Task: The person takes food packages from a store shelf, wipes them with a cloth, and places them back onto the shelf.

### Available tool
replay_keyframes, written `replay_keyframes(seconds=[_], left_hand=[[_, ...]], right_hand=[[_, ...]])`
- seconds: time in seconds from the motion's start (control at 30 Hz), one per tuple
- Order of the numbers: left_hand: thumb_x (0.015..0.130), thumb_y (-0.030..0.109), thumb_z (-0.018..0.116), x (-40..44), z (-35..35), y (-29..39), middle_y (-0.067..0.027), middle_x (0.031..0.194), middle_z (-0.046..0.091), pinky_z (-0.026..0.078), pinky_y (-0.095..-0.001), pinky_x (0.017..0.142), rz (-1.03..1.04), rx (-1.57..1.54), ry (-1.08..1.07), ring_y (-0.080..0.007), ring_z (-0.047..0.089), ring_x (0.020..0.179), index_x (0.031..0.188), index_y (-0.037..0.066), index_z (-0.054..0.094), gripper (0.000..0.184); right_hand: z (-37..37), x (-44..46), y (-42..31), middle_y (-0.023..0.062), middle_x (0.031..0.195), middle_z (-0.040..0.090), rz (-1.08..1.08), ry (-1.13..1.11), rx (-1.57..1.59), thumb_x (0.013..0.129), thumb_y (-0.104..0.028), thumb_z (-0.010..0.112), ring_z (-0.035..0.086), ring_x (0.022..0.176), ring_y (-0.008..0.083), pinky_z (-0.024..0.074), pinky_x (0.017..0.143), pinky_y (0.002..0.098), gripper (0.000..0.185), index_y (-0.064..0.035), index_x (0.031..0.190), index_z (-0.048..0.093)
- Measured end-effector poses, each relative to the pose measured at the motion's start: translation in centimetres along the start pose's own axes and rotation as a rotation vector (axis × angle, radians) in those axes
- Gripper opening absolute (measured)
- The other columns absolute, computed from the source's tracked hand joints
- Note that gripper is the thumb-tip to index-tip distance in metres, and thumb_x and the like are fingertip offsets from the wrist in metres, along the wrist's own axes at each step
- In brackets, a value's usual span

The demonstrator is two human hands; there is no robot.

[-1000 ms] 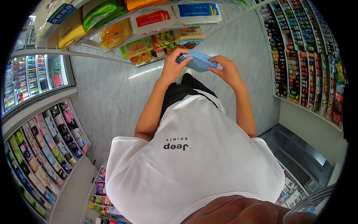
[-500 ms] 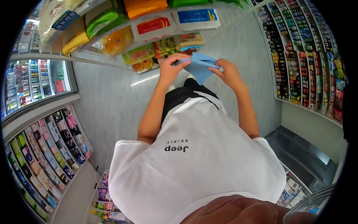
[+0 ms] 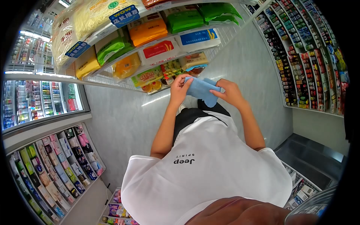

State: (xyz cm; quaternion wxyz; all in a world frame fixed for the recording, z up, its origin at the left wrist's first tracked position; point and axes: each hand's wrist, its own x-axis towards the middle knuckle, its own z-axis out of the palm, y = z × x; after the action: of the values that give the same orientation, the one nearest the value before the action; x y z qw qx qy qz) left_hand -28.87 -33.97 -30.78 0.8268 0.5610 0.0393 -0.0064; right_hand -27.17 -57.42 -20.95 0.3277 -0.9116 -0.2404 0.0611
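Cloth (image 3: pixel 200 89), one, light blue. Location: held in the air between both hands, in front of the wearer's waist, above the floor. Change noted: half a second ago a pointed corner hung down midway between the hands; the piece now lies broader and flatter, with a rounded lobe dropping near the right side. Bearing on the work, as judged: the cloth is being opened or rearranged by hand and is set down nowhere.

Appearance: plain, matte, soft, apparently thin; layered, with a second flap showing beyond the main panel; a slanting, fairly straight upper edge; no print discernible. Exact outline: cannot be told.

Left hand (image 3: pixel 179 90): grip closed, thumb and fingers clamped on the cloth's upper left end.

Right hand (image 3: pixel 231 93): grip closed, thumb and fingers pinching the cloth's right part, the lobe hanging just beside them.

Beyond, floor (image 3: pixel 127 112): grey, veined, shiny in places.

Farther, wire rack (image 3: pixel 225 42): stocked on several levels; includes orange packet (image 3: pixel 148 31) and white packet with red label (image 3: pixel 158 50). Neither hand touches it.

Farther right, drinks shelving (image 3: pixel 315 110): many small bottles or cans, labels unreadable.
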Motion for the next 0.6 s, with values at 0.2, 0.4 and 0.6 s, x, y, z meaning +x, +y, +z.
replay_keyframes(seconds=[0.2, 0.4, 0.6], left_hand=[[0.094, 0.014, 0.066, -0.4, 1.8, 3.4, -0.0017, 0.089, 0.068, 0.044, -0.0200, 0.067, 0.175, 0.343, 0.069, -0.0057, 0.058, 0.077, 0.105, -0.001, 0.067, 0.019], [0.099, 0.016, 0.059, 1.2, 2.9, 5.9, -0.0053, 0.090, 0.070, 0.046, -0.0201, 0.073, 0.108, 0.091, 0.119, -0.0066, 0.061, 0.081, 0.109, 0.001, 0.063, 0.019], [0.102, 0.020, 0.054, 2.7, 5.3, 8.4, -0.0135, 0.105, 0.071, 0.050, -0.0241, 0.082, 0.197, 0.028, 0.090, -0.0124, 0.066, 0.091, 0.109, 0.001, 0.058, 0.020]], right_hand=[[-0.9, 0.4, 1.5, 0.0113, 0.101, 0.062, -0.072, -0.078, -0.037, 0.076, -0.028, 0.079, 0.058, 0.099, 0.0302, 0.0492, 0.080, 0.0392, 0.029, -0.0039, 0.085, 0.065], [-3.9, 2.0, 1.5, 0.0120, 0.089, 0.066, -0.122, -0.070, 0.024, 0.078, -0.031, 0.078, 0.063, 0.084, 0.0282, 0.0491, 0.070, 0.0356, 0.032, -0.0033, 0.085, 0.064], [-9.8, 1.9, 2.9, 0.0114, 0.070, 0.062, -0.125, -0.059, -0.060, 0.081, -0.036, 0.076, 0.058, 0.060, 0.0267, 0.0462, 0.058, 0.0337, 0.035, -0.0046, 0.088, 0.062]])
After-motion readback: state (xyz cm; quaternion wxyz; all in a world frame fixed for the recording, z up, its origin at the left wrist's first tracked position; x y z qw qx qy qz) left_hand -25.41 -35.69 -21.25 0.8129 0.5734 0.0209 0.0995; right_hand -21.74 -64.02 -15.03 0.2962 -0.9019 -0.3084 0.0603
